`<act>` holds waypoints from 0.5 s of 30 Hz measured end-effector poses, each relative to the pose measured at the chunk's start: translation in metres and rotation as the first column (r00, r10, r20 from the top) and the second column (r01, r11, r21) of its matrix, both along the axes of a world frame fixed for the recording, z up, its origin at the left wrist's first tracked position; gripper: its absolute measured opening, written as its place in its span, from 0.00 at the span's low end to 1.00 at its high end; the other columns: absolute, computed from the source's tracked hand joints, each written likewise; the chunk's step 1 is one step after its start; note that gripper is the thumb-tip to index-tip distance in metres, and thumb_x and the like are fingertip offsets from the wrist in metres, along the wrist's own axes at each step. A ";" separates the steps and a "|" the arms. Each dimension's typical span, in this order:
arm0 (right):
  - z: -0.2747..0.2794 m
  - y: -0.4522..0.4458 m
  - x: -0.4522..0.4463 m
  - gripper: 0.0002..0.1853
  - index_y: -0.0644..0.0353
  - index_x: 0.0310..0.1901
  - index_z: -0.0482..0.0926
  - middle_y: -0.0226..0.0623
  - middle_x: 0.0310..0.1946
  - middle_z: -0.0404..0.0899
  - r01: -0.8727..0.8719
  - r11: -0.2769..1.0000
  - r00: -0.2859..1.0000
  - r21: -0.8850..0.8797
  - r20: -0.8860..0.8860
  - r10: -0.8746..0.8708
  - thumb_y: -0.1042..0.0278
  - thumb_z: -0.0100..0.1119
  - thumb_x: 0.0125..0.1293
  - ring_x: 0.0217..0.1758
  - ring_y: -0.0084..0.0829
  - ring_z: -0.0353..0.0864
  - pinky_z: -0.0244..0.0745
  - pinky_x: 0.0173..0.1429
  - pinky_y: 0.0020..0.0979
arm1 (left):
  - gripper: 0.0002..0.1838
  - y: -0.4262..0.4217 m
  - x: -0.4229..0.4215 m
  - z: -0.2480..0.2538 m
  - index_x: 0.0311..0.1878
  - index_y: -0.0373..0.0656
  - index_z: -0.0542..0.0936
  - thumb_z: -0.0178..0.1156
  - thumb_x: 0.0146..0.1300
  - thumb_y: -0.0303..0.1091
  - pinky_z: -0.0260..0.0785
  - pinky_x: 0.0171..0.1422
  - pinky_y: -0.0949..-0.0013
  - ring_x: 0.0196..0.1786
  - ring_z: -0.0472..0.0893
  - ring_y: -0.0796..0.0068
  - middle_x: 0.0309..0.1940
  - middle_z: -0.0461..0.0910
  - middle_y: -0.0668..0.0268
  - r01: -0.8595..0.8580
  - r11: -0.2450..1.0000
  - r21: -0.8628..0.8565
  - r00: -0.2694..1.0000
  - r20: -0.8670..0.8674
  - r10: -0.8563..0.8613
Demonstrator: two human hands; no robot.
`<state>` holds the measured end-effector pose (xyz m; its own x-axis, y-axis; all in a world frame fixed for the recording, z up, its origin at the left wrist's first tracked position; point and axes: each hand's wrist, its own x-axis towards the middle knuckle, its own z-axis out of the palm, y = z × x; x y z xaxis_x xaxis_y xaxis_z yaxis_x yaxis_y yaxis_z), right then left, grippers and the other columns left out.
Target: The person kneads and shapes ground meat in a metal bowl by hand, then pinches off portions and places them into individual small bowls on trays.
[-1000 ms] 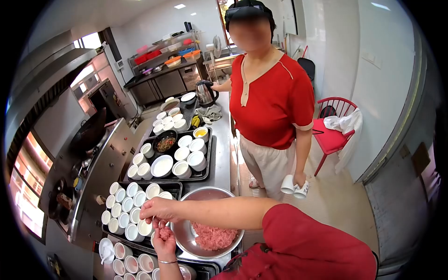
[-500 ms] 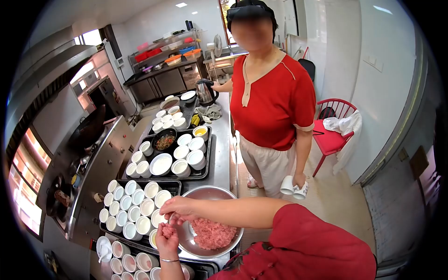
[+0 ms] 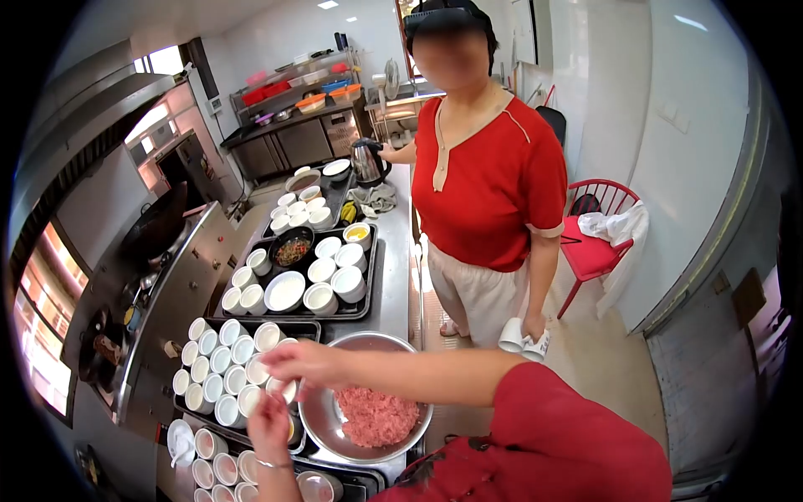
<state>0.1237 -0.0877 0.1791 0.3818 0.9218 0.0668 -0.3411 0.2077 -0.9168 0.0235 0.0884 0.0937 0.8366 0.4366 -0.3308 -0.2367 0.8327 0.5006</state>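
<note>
A wide steel bowl (image 3: pixel 316 418) holds a mound of pink minced meat (image 3: pixel 381 418) on its right side. My right hand (image 3: pixel 305 363) reaches across the bowl's far left rim, over the ramekins, fingers stretched and slightly apart; motion smears the tips. Just below it, my left hand (image 3: pixel 269 422), with a bangle at the wrist, is raised with curled fingers around what looks like a small clump of minced meat, though blur hides its outline. Beneath and beside both hands, white ramekins (image 3: pixel 219 361) stand in rows on a black tray (image 3: pixel 308 331).
Another tray of ramekins (image 3: pixel 226 468) stands at the near left beside a small dish with a spoon (image 3: pixel 180 443). Farther along are a black bowl (image 3: pixel 293 248) and a kettle (image 3: pixel 366 163). Across the counter a person in red (image 3: pixel 493 184) touches the kettle and holds white cups (image 3: pixel 523 339).
Both my hands have shifted left, away from the bowl and over the ramekins. My right fingers have spread from near the left hand. The other person stays in place.
</note>
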 end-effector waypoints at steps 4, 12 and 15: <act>-0.105 -0.025 -0.001 0.16 0.60 0.47 0.67 0.33 0.34 0.73 0.066 0.988 0.846 -0.142 -0.518 -0.131 0.67 0.52 0.58 0.36 0.25 0.74 0.72 0.36 0.28 | 0.12 -0.034 -0.021 -0.058 0.41 0.35 0.66 0.50 0.51 0.16 0.72 0.43 0.68 0.35 0.76 0.66 0.31 0.73 0.57 0.176 0.970 0.170 0.981 0.055 -0.187; -0.121 -0.046 -0.039 0.15 0.56 0.42 0.70 0.32 0.34 0.75 -0.074 0.967 0.600 -0.243 -0.786 -0.151 0.56 0.48 0.60 0.36 0.29 0.75 0.72 0.40 0.30 | 0.20 -0.110 -0.027 0.022 0.49 0.39 0.67 0.55 0.50 0.21 0.61 0.55 0.68 0.52 0.67 0.72 0.45 0.69 0.61 0.213 0.272 0.938 0.934 -0.114 -0.339; -0.128 -0.046 -0.039 0.15 0.56 0.39 0.71 0.32 0.32 0.76 -0.069 0.959 0.627 -0.277 -0.760 -0.174 0.54 0.47 0.61 0.33 0.30 0.76 0.72 0.37 0.31 | 0.19 -0.096 -0.025 -0.002 0.50 0.41 0.68 0.54 0.54 0.30 0.57 0.57 0.66 0.53 0.64 0.72 0.47 0.67 0.63 0.233 0.560 0.795 0.958 -0.088 -0.274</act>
